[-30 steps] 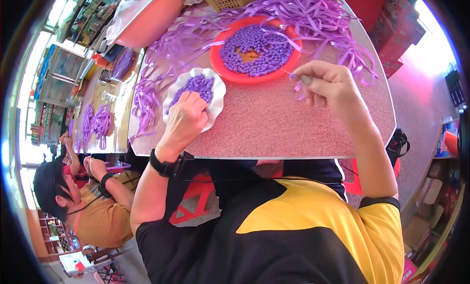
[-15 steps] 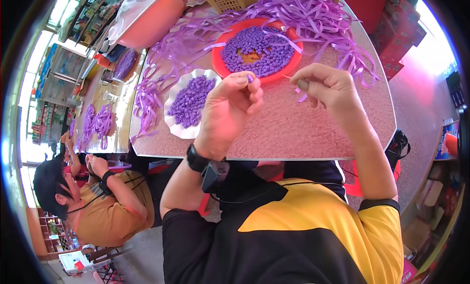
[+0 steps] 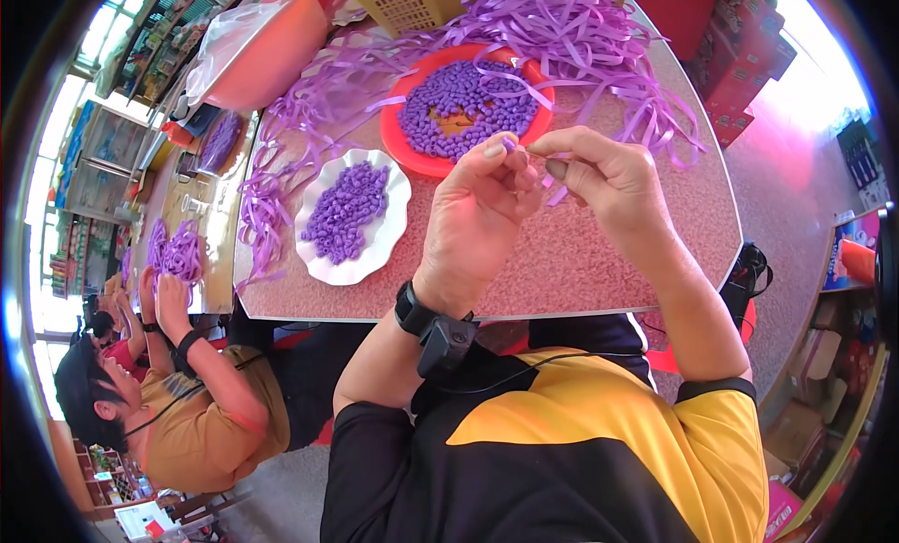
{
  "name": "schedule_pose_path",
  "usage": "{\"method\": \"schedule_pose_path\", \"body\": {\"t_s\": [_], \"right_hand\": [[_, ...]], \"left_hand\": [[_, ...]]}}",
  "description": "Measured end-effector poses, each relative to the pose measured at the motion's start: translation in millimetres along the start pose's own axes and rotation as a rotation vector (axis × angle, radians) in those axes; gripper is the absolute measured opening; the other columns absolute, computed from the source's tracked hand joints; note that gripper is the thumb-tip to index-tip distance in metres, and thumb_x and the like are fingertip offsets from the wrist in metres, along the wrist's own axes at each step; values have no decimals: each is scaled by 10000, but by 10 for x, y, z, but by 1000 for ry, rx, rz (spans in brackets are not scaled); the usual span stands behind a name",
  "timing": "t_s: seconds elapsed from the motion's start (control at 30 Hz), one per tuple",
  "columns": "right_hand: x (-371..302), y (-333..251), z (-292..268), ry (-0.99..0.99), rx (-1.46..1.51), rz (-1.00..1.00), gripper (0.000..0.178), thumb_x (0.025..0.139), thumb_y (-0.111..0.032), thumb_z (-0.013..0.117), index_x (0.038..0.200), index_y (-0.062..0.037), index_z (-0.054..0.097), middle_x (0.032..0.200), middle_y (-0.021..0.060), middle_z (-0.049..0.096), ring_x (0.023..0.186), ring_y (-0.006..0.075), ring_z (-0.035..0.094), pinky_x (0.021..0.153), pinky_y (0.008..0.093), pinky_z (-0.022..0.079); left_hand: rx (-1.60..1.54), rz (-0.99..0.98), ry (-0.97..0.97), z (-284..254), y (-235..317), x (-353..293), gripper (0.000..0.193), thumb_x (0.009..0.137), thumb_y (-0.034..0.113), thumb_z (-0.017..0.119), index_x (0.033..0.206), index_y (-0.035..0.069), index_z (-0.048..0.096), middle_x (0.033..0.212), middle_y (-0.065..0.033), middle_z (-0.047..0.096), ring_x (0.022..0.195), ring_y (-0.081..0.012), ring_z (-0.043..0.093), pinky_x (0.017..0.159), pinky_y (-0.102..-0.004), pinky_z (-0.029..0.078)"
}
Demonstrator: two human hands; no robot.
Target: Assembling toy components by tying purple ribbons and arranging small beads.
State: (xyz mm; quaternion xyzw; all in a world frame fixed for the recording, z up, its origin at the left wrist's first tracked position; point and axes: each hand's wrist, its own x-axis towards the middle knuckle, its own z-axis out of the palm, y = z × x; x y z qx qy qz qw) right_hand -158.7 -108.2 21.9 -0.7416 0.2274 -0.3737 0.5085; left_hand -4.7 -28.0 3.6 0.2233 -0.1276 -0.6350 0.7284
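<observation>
My left hand (image 3: 482, 211), palm turned up, pinches a small purple bead (image 3: 508, 143) between thumb and fingertips. Close beside it, my right hand (image 3: 604, 173) is closed, thumb against forefinger, its fingertips almost at the bead. A purple ribbon (image 3: 556, 196) hangs out below the right fingers; its tip between the hands is too fine to make out. Just behind the hands lies a red round tray (image 3: 393, 142) of purple beads with a bare patch in the middle. Left of my left hand is a white scalloped dish (image 3: 379, 248) with more purple beads (image 3: 342, 215).
Loose purple ribbons (image 3: 571, 28) heap at the back of the pink-topped table (image 3: 599, 262), near a yellow basket (image 3: 398, 5). A large orange basin (image 3: 272, 61) stands back left. At the adjoining table on the left sits a co-worker (image 3: 201, 412). Red boxes (image 3: 740, 66) stand at right.
My left hand has moved right with the bead, and my right hand has come slightly left, so the fingertips nearly meet. The view has shifted a little. The co-worker's hands have risen.
</observation>
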Motion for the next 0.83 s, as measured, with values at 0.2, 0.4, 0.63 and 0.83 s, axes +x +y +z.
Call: {"method": "schedule_pose_path", "body": {"t_s": [0.2, 0.4, 0.63, 0.83], "right_hand": [[20, -7, -6, -8, -10, -3, 222, 909, 46, 583, 1098, -14, 683, 881, 6, 670, 797, 41, 565, 700, 205, 475], [-1, 36, 18, 0, -5, -21, 213, 915, 49, 563, 1091, 0, 675, 872, 53, 677, 836, 79, 598, 755, 243, 497], [-18, -21, -39, 25, -146, 27, 209, 904, 20, 587, 1083, -10, 691, 880, 1, 658, 749, 64, 578, 643, 200, 464], [13, -23, -198, 149, -8, 91, 269, 903, 8, 562, 1095, -89, 723, 813, 5, 645, 652, 78, 545, 584, 213, 438]], "left_hand": [[-6, 22, -18, -24, -22, 26, 147, 918, 139, 611, 1045, 65, 619, 894, -23, 647, 843, -146, 616, 744, -282, 481], [32, 66, 46, 6, -63, -35, 155, 917, 123, 608, 1062, 68, 616, 893, -25, 642, 832, -144, 610, 735, -283, 473], [-39, -61, -18, -79, -76, 53, 159, 931, 123, 553, 1045, 42, 630, 929, -42, 648, 855, -174, 611, 782, -317, 495], [541, 203, -25, -67, -55, -170, 366, 943, 141, 540, 1273, -16, 558, 1071, -152, 658, 933, -273, 631, 819, -390, 506]]}}
